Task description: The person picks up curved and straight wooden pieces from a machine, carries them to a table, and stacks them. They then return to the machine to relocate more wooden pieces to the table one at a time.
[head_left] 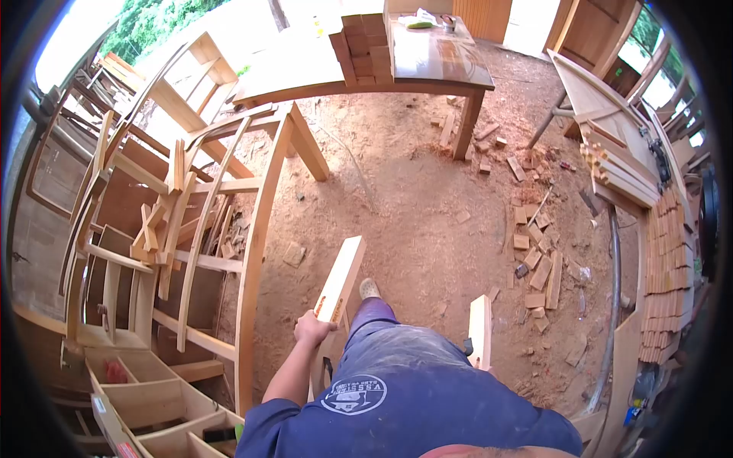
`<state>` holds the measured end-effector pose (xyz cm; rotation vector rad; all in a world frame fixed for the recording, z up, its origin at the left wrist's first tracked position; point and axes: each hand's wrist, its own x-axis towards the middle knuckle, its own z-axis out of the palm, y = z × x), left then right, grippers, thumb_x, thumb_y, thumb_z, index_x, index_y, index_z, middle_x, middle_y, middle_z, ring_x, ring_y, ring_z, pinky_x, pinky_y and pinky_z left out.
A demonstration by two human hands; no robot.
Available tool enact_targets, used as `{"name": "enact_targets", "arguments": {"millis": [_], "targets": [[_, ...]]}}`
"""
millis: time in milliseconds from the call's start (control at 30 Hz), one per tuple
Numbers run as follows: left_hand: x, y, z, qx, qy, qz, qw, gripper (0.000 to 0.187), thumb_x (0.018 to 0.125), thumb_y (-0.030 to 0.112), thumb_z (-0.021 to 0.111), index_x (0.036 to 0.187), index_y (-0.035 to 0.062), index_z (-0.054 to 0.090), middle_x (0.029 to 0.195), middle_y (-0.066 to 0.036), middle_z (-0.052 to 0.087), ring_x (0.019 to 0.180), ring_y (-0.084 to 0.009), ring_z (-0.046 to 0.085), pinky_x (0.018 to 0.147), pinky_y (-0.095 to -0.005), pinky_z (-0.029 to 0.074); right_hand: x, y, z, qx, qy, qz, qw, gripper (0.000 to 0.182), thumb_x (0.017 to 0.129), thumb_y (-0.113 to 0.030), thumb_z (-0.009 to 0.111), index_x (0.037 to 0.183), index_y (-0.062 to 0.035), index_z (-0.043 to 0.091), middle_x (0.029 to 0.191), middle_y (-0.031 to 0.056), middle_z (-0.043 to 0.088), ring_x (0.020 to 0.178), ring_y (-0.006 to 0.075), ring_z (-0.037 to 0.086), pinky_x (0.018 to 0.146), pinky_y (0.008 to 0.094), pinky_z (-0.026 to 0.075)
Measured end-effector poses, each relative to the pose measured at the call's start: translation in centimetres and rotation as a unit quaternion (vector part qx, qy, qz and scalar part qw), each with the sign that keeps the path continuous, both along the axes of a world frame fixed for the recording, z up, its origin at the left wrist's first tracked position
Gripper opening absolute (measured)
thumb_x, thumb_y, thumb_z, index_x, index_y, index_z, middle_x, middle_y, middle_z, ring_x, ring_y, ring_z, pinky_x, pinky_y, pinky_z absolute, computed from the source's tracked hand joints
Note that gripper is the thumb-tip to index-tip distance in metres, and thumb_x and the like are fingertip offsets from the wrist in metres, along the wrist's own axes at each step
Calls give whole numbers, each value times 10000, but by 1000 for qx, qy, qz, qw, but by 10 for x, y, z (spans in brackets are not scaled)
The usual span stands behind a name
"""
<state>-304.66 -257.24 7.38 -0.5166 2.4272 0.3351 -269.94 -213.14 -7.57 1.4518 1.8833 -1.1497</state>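
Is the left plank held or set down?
Held: the left hand grips the plank by its edge, beside the person's leg.

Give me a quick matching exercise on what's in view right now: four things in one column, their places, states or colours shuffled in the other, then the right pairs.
Things:
1. Stacked wood pieces
2. Scattered offcuts
3. Beam just left of the shoe in the picture
4. Shirt

Places, states, colours:
A. Lying on the ground
B. Dark blue, with a white print
C. Gripped by the left hand
D. On the table

Pairs: 1-D, 2-A, 3-C, 4-B
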Motion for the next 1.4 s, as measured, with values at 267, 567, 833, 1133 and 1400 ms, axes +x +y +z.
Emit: {"name": "enact_targets", "arguments": {"millis": [267, 567, 833, 1133, 1400], "targets": [[-251, -37, 80, 84, 101, -14, 991, 766, 599, 395, 900, 1253, 101, 629, 1159, -159, 731, 1090, -321, 699, 977, -439, 540, -297, -34, 84, 36, -31, 32, 998, 510, 686, -189, 861, 1087, 86, 707, 1044, 260, 736, 995, 335, 737, 798, 434, 588], [-517, -74, 141, -17, 230, -108, 967, 838, 595, 338, 858, 1338, 87, 564, 1253, -148, 675, 1135, -322, 665, 990, -434, 530, -557, 7, -22, 102, -2, 165, 981, 420, 690, -196, 850, 1054, -9, 753, 1012, 182, 759, 969, 333, 738, 863, 419, 568], [-738, -77, 167, 122, 404, -67, 904, 854, 556, 297, 885, 1306, 24, 582, 1126, -185, 711, 1046, -347, 691, 926, -421, 541, -780, 72, 61, 28, 97, -19, 995, 325, 736, -106, 813, 1017, 33, 728, 904, 156, 742, 830, 264, 711, 750, 401, 529], [-1000, -48, 100, 192, 290, -71, 935, 863, 558, 315, 899, 1307, 15, 593, 1169, -196, 714, 1075, -339, 692, 946, -425, 537, -899, 109, 258, 395, 119, -71, 908, 531, 732, -98, 818, 1214, 0, 619, 1101, 226, 706, 1039, 407, 675, 922, 455, 507], [-1168, -44, 60, 181, 263, -159, 934, 890, 558, 307, 896, 1348, 61, 569, 1222, -171, 685, 1128, -354, 658, 968, -448, 524, -992, 33, 519, 656, 37, -9, 754, 716, 759, 106, 712, 1414, -63, 478, 1342, 220, 578, 1273, 403, 540, 1069, 465, 428]]}}
